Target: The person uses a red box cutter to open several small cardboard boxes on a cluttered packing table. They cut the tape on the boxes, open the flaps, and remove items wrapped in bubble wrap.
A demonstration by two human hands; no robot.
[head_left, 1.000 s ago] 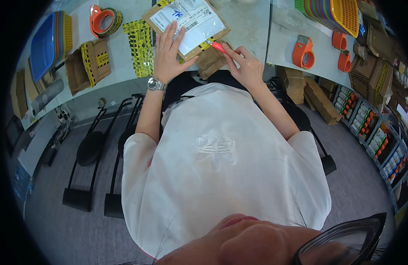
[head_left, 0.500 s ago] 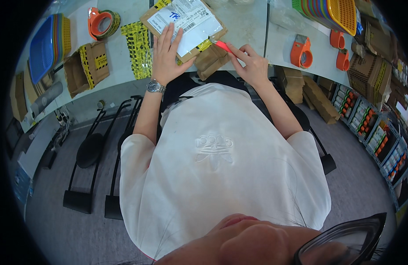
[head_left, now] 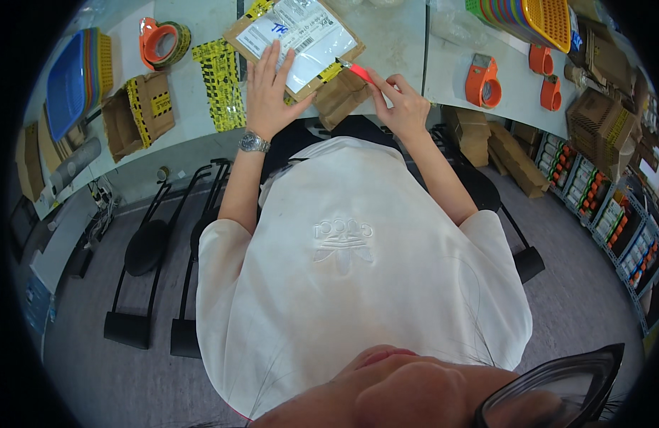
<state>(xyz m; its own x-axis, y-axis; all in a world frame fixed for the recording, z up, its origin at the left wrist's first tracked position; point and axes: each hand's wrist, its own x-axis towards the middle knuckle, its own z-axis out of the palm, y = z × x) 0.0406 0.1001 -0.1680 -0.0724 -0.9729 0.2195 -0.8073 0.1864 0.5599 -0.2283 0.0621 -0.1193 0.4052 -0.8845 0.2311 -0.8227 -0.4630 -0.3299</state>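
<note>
Print and marks on the parcel (head_left: 356, 53), tape, box and shirt.
On the parcel we see a white label (head_left: 316, 51) with black print, a barcode and a few large blue handwritten letters (head_left: 279, 28); most of its small print is too fine for us to read. We find dense black markings on the yellow tape strips (head_left: 221, 85) stuck to the table, and black lettering on the yellow tape patch (head_left: 161, 106) across the open box (head_left: 117, 125). On the white shirt (head_left: 343, 307) we make out raised lettering beside a striped, leaf-like emblem (head_left: 343, 255).
</note>
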